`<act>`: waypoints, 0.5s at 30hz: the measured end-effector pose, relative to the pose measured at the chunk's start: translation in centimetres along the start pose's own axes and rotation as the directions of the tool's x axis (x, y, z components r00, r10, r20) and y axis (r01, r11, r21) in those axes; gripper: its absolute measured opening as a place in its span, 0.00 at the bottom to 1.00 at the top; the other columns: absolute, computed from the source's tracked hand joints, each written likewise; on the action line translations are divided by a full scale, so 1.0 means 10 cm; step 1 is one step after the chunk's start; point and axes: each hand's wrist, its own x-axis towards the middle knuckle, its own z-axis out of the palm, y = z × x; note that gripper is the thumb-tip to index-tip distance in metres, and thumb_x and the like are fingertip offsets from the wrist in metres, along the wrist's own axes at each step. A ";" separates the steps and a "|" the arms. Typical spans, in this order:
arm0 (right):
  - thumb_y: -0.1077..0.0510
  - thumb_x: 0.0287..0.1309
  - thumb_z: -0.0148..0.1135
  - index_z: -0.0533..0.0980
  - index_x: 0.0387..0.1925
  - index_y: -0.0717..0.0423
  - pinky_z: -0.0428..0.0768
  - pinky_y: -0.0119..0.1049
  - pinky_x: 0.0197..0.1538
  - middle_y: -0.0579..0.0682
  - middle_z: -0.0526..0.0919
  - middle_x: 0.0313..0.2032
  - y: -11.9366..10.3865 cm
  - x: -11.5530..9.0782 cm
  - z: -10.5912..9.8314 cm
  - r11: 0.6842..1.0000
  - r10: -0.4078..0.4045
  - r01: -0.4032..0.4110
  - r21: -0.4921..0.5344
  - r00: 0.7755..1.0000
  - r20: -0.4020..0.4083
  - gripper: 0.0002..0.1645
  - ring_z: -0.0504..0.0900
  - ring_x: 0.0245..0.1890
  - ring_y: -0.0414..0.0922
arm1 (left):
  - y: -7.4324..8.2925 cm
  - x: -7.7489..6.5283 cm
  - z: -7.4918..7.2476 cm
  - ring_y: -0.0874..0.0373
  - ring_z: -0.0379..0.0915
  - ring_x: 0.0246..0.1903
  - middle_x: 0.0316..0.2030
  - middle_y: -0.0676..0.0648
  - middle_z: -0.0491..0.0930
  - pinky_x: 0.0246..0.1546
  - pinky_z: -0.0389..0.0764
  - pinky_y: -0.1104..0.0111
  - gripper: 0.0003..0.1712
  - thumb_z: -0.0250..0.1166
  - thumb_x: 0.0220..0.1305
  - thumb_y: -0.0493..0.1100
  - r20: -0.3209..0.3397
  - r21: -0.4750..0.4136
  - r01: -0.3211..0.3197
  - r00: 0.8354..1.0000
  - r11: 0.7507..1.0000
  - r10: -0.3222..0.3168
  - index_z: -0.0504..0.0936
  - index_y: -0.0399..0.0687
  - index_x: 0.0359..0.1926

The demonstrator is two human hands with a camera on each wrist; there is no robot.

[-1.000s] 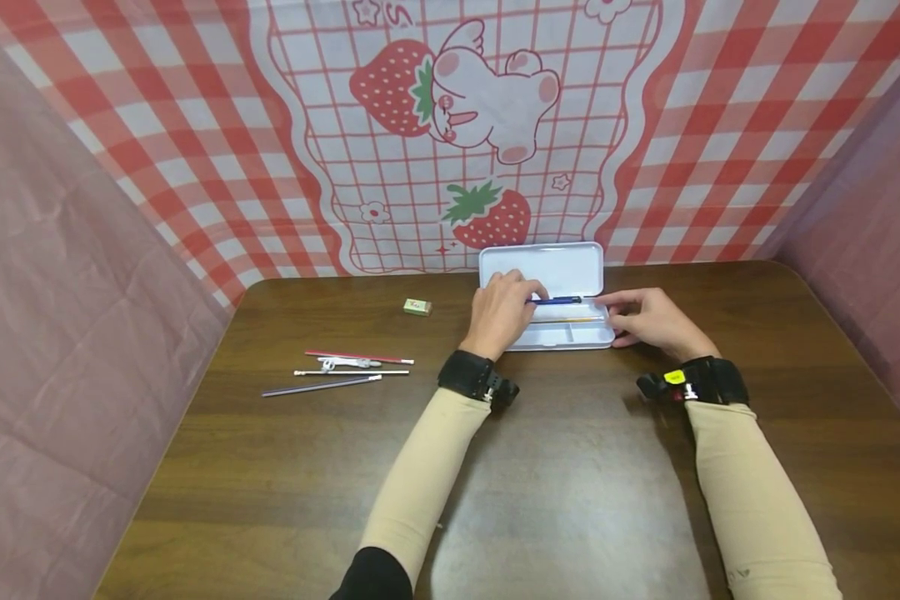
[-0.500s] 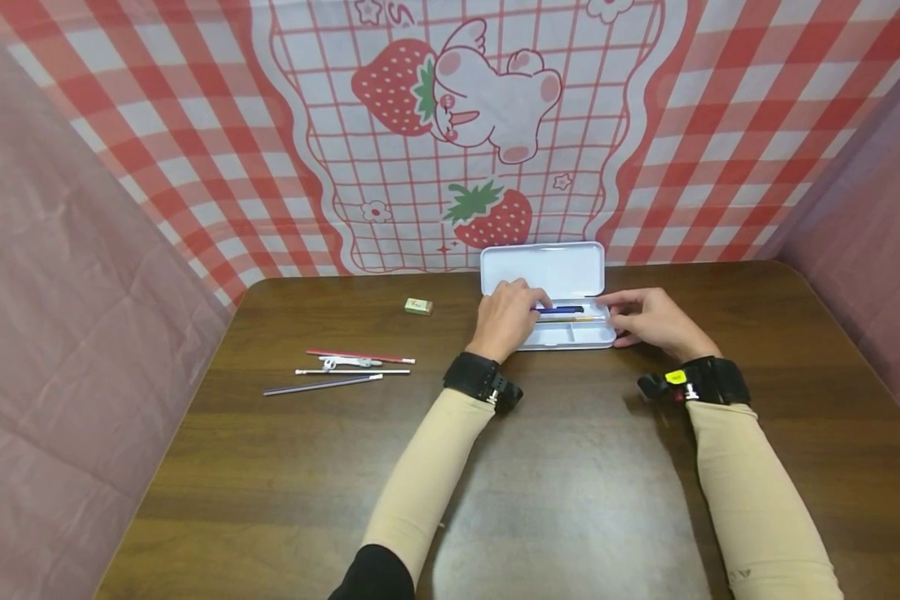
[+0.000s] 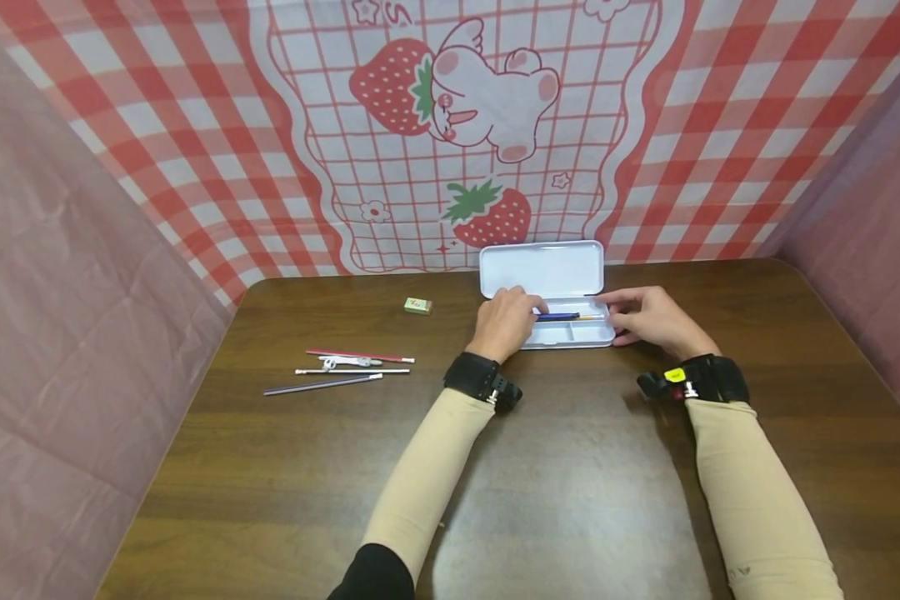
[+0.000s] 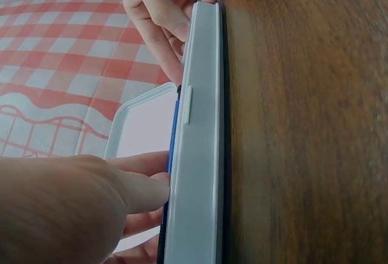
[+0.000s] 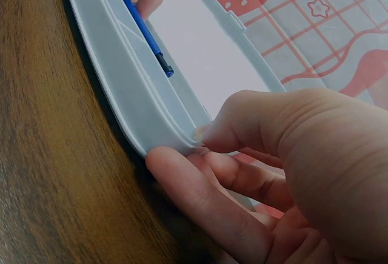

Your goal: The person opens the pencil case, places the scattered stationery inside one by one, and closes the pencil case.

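A white pencil case (image 3: 555,341) stands with its lid (image 3: 542,268) raised at the back of the table. My left hand (image 3: 502,323) reaches over its left part and pinches a blue pen (image 5: 144,30) between thumb and fingers. The pen lies lengthwise along the case, low inside the rim, overlapping a yellow pencil (image 3: 591,317) in the head view. At the right end, my right hand (image 3: 658,321) grips the case's corner, its thumb (image 5: 227,121) on the rim and its fingers against the outer wall. The pen's left end is hidden by my left hand.
Left on the brown table (image 3: 555,467) lie a red pencil (image 3: 360,356), a white compass (image 3: 348,362), a white pencil (image 3: 352,372) and a purple-grey pencil (image 3: 322,385). A small eraser (image 3: 417,307) sits left of the case. A checked cloth (image 3: 720,150) hangs right behind the lid.
My left hand has lowered the blue pen from the back edge of the case towards its front, down to the yellow pencil. The right hand has kept its grip on the case's end.
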 end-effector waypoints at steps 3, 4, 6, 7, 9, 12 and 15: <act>0.61 0.64 0.63 0.76 0.62 0.56 0.88 0.35 0.35 0.61 0.72 0.43 0.00 0.01 0.00 1.000 -0.002 0.002 -0.001 1.000 -0.001 0.25 0.81 0.36 0.53 | 0.00 0.00 -0.01 0.55 0.77 0.43 0.44 0.53 0.84 0.37 0.83 0.62 0.15 0.61 0.70 0.44 0.017 0.002 0.006 1.000 1.000 -0.006 0.87 0.67 0.51; 0.62 0.64 0.62 0.76 0.62 0.56 0.88 0.35 0.35 0.61 0.72 0.44 0.00 0.01 -0.01 1.000 -0.002 0.002 -0.001 1.000 -0.001 0.25 0.81 0.36 0.53 | 0.00 0.00 -0.01 0.55 0.77 0.43 0.44 0.52 0.84 0.37 0.83 0.62 0.15 0.60 0.70 0.44 0.022 0.004 0.007 1.000 1.000 -0.007 0.87 0.67 0.51; 0.62 0.64 0.62 0.76 0.63 0.56 0.88 0.35 0.35 0.61 0.72 0.44 0.00 0.01 -0.01 1.000 -0.002 0.002 -0.002 1.000 0.001 0.25 0.81 0.36 0.53 | 0.01 0.00 -0.01 0.55 0.77 0.43 0.44 0.52 0.84 0.37 0.82 0.62 0.15 0.60 0.70 0.44 0.031 0.006 0.009 0.999 1.000 -0.009 0.87 0.66 0.52; 0.62 0.64 0.62 0.76 0.63 0.56 0.88 0.35 0.35 0.61 0.72 0.44 0.00 0.01 -0.01 1.000 -0.001 0.001 -0.001 1.000 0.001 0.25 0.81 0.36 0.53 | 0.01 0.00 -0.01 0.55 0.77 0.44 0.44 0.52 0.84 0.37 0.82 0.62 0.15 0.60 0.70 0.44 0.035 0.009 0.010 0.999 1.000 -0.010 0.87 0.66 0.52; 0.62 0.64 0.62 0.76 0.63 0.56 0.88 0.35 0.35 0.61 0.71 0.44 0.00 0.00 -0.01 1.000 0.000 0.000 -0.003 1.000 0.003 0.25 0.81 0.36 0.53 | 0.01 0.00 -0.01 0.55 0.77 0.44 0.44 0.52 0.84 0.37 0.82 0.62 0.16 0.59 0.70 0.45 0.045 0.010 0.013 0.999 1.000 -0.013 0.87 0.66 0.52; 0.62 0.64 0.62 0.76 0.63 0.56 0.88 0.35 0.35 0.61 0.72 0.44 0.00 0.00 -0.01 1.000 -0.001 0.001 0.001 1.000 0.002 0.25 0.81 0.35 0.53 | 0.01 0.00 -0.01 0.55 0.77 0.44 0.45 0.52 0.84 0.38 0.82 0.62 0.16 0.58 0.71 0.45 0.057 0.014 0.016 0.998 1.000 -0.017 0.86 0.66 0.53; 0.62 0.64 0.63 0.76 0.62 0.56 0.88 0.35 0.35 0.60 0.71 0.43 0.01 0.00 0.00 1.000 -0.002 0.002 0.003 1.000 -0.001 0.25 0.81 0.35 0.52 | 0.01 0.00 0.00 0.55 0.77 0.45 0.45 0.52 0.84 0.39 0.82 0.62 0.16 0.58 0.71 0.45 0.061 0.015 0.022 0.998 1.000 -0.022 0.86 0.66 0.53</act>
